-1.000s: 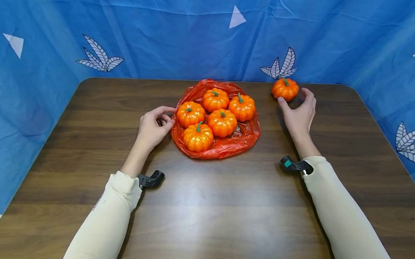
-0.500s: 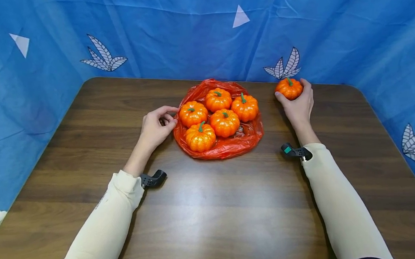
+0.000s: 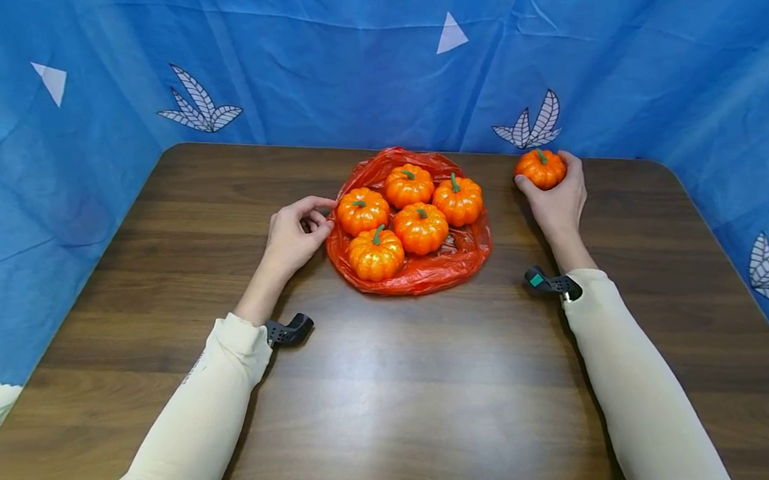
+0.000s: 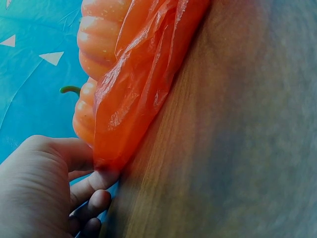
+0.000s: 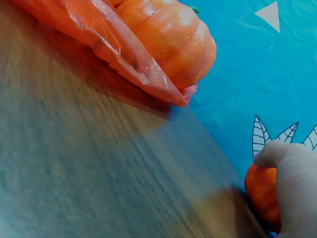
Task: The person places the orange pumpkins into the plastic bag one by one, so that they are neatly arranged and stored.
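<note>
A red plastic bag [image 3: 421,278] lies spread on the table with several small orange pumpkins [image 3: 420,228] with green stems sitting in it. At the bag's left edge my left hand [image 3: 292,236] pinches the plastic between thumb and index finger; the left wrist view shows the hand [image 4: 44,183] at the bag's corner [image 4: 124,134]. Toward the back right, apart from the bag, my right hand [image 3: 561,200] grips a single pumpkin [image 3: 541,167], thumb on its left side and fingers round its right. In the right wrist view, the hand partly hides this pumpkin [image 5: 261,191].
The brown wooden table [image 3: 397,397] has rounded back corners. A blue curtain [image 3: 343,62] with white leaf and triangle prints hangs behind it and along both sides. Each wrist wears a black camera mount [image 3: 290,329].
My right hand has reached forward and its fingers have drawn in round the lone pumpkin. The left hand stays at the bag's edge. The head view has shifted slightly left.
</note>
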`<state>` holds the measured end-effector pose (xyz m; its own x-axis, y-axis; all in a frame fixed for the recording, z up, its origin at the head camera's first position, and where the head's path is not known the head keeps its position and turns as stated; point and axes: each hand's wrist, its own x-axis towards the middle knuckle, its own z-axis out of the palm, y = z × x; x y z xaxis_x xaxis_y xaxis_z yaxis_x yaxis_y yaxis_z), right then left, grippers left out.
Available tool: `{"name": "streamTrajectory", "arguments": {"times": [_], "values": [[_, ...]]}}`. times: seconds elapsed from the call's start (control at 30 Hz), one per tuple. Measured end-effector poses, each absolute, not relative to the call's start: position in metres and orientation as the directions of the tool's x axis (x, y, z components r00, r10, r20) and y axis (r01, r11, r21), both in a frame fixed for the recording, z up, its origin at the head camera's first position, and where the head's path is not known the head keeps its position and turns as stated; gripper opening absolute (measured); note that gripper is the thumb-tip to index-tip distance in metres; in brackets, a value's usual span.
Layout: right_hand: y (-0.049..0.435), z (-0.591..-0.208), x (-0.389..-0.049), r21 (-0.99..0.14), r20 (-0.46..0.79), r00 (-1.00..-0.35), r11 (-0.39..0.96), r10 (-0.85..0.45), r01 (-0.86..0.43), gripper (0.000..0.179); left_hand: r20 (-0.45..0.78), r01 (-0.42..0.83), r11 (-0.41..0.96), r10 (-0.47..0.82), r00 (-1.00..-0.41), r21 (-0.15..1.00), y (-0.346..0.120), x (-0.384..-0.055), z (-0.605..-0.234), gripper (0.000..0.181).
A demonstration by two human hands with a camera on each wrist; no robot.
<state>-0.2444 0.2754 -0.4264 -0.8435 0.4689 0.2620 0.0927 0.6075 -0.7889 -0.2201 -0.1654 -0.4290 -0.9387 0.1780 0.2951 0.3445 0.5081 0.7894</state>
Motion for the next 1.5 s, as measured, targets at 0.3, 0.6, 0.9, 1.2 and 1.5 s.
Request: {"name": "streamTrajectory", "arguments": {"times": [0.3,0.6,0.9,1.2,1.5], "values": [[0.271,-0.423,-0.229,-0.791,0.244,-0.862,0.606,0.445,0.088,0.085,0.293,0.342,0.502,0.176,-0.940,0.794,-0.163,-0.222,-0.430,0.027],[0.263,-0.428,-0.204,-0.786,0.263,-0.889,0.618,0.376,0.029,0.086,0.287,0.332,0.504,0.166,-0.943,0.798,-0.164,-0.221,-0.431,0.027],[0.256,-0.429,-0.173,-0.783,0.277,-0.903,0.622,0.328,-0.014,0.084,0.293,0.339,0.493,0.172,-0.941,0.801,-0.164,-0.221,-0.431,0.028],[0.247,-0.432,-0.138,-0.772,0.300,-0.914,0.632,0.273,-0.064,0.081,0.287,0.338,0.503,0.179,-0.941,0.795,-0.165,-0.219,-0.430,0.028],[0.242,-0.431,-0.131,-0.770,0.304,-0.915,0.634,0.266,-0.072,0.080,0.282,0.335,0.502,0.181,-0.942,0.797,-0.166,-0.219,-0.428,0.028]]}}
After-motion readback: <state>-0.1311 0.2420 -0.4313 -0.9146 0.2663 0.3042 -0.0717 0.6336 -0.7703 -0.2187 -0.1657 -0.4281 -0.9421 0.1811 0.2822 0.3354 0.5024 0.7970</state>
